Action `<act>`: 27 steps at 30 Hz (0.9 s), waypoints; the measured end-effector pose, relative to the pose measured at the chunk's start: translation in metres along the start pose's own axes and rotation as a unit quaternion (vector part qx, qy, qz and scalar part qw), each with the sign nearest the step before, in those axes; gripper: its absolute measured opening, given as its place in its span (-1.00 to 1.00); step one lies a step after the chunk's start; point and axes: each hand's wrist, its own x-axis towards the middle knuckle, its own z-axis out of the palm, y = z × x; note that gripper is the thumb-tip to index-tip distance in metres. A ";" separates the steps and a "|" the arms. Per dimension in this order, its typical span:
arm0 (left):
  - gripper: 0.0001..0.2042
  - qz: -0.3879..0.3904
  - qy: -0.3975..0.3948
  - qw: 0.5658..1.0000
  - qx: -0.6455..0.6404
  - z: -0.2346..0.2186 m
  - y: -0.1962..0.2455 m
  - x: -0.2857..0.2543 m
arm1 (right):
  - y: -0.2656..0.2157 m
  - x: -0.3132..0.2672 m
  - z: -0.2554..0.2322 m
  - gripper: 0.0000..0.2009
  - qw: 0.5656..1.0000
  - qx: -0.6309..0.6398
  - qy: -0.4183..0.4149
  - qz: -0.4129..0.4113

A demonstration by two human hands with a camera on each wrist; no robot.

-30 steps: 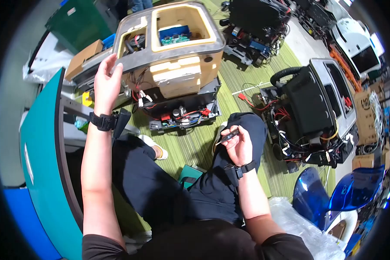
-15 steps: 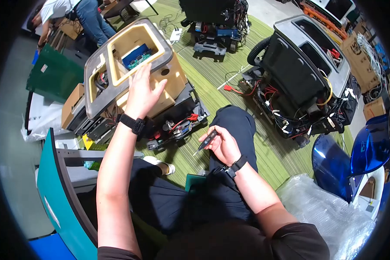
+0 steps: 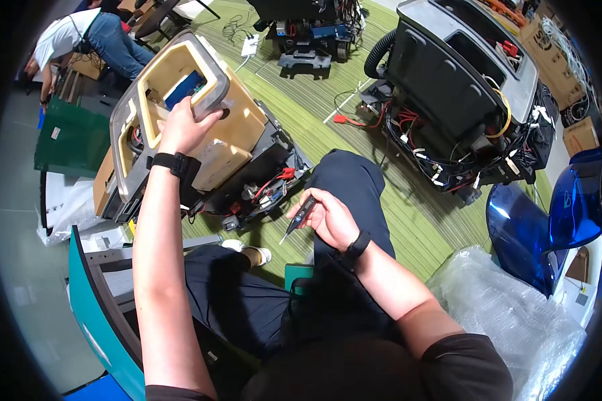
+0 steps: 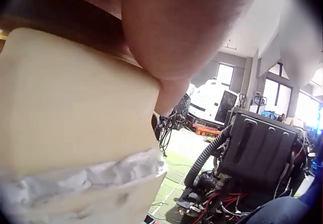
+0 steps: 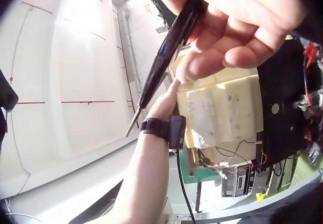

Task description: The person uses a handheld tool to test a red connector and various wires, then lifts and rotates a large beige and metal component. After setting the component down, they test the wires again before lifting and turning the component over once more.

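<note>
In the head view my left hand (image 3: 184,127) grips the grey-edged rim of a cream housing (image 3: 237,130), fingers over the opening and thumb spread toward the corner. The left wrist view has the palm close above the housing's pale wall (image 4: 75,103); most fingers are hidden there. My right hand (image 3: 331,220), over the right knee, holds a slim black pen-style screwdriver (image 3: 301,215) between thumb and fingers. Its thin metal shaft points down and left in the head view. The screwdriver (image 5: 169,52) shows large in the right wrist view, well apart from the housing.
Below the housing sits a black chassis with loose wires (image 3: 264,190). A black and grey machine unit (image 3: 441,87) stands at right, near bubble wrap (image 3: 508,314) and blue translucent shells (image 3: 522,227). A teal panel (image 3: 97,314) rises at left. Another person (image 3: 97,40) bends over at back left.
My left hand has moved from the air near the housing's side onto its rim. The right hand keeps the screwdriver, its tip now pointing lower. The head view has shifted, bringing the other person into sight.
</note>
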 end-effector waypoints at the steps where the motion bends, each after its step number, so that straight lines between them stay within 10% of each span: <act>1: -0.31 -0.006 0.005 1.000 0.010 -0.003 0.004 -0.002 | 0.000 0.000 0.000 -0.73 1.000 0.002 0.001 0.000; 27: -0.40 -0.008 0.033 0.998 0.046 0.006 -0.005 -0.003 | 0.000 0.000 0.004 -0.69 1.000 -0.018 0.013 -0.006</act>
